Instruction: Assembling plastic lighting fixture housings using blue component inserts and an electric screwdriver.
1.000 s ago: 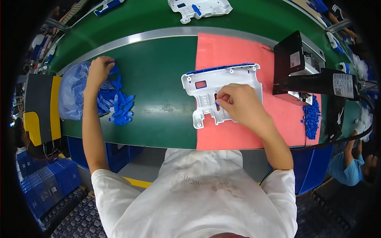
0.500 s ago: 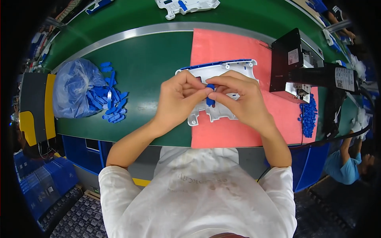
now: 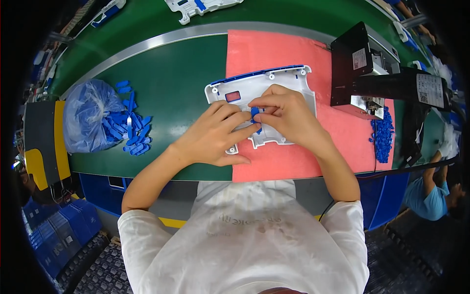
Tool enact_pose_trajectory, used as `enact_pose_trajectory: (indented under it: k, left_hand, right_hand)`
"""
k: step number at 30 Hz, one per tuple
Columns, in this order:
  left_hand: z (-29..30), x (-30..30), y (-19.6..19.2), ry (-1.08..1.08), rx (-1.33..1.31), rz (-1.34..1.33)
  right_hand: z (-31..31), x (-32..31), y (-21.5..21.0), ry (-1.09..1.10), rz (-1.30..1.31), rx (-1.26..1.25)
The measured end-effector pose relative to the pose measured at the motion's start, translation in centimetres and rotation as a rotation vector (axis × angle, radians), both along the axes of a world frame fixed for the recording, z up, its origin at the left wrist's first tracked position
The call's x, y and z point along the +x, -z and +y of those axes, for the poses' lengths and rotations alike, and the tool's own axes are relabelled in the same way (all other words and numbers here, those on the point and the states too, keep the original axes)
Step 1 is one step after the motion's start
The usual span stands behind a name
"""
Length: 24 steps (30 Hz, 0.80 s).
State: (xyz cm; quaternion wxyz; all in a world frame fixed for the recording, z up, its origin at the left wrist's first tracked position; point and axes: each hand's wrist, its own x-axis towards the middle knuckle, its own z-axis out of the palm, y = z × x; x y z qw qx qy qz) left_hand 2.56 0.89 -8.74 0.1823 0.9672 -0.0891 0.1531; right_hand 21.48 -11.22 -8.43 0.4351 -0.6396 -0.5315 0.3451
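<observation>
A white plastic housing (image 3: 254, 83) with a blue strip along its far edge lies on the pink mat in front of me. My right hand (image 3: 289, 112) pinches a small blue plastic piece (image 3: 255, 114) between thumb and fingertips, down against the middle of the housing. From the other side my left hand (image 3: 210, 134) reaches over the housing's near left part. Its fingers are stretched out, the tips touching the blue piece's near end, and its thumb is spread apart toward me. The fingers partly hide the blue piece and the housing under it.
Left on the green bench, a clear plastic bag (image 3: 88, 117) spills a heap of blue pieces (image 3: 132, 128). At right stands a black-and-metal machine (image 3: 350, 68) beside a pile of tiny blue parts (image 3: 383, 137). Another white housing (image 3: 203, 9) sits on the green belt beyond the metal rail.
My left hand has released its pinch on the blue piece and spread out over the housing. The blue piece is now lower against the housing, still in my right hand's pinch.
</observation>
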Motion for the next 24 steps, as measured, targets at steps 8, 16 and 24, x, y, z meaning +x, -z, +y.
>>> enact_pose_trajectory:
  k: [8, 16, 24]
  left_hand:
    - [-0.1, -0.2, 0.9, -0.032, 0.012, -0.006]
    - [-0.2, 1.0, 1.4, -0.003, -0.028, -0.073]
    - [0.7, 2.8, 3.2, 0.099, -0.064, -0.059]
  right_hand:
    - [-2.3, -0.9, -2.7, 0.156, -0.365, 0.361]
    - [-3.8, 5.1, -4.6, 0.679, 0.053, 0.758]
    - [-9.2, 7.4, -7.2, 0.818, -0.099, 1.199]
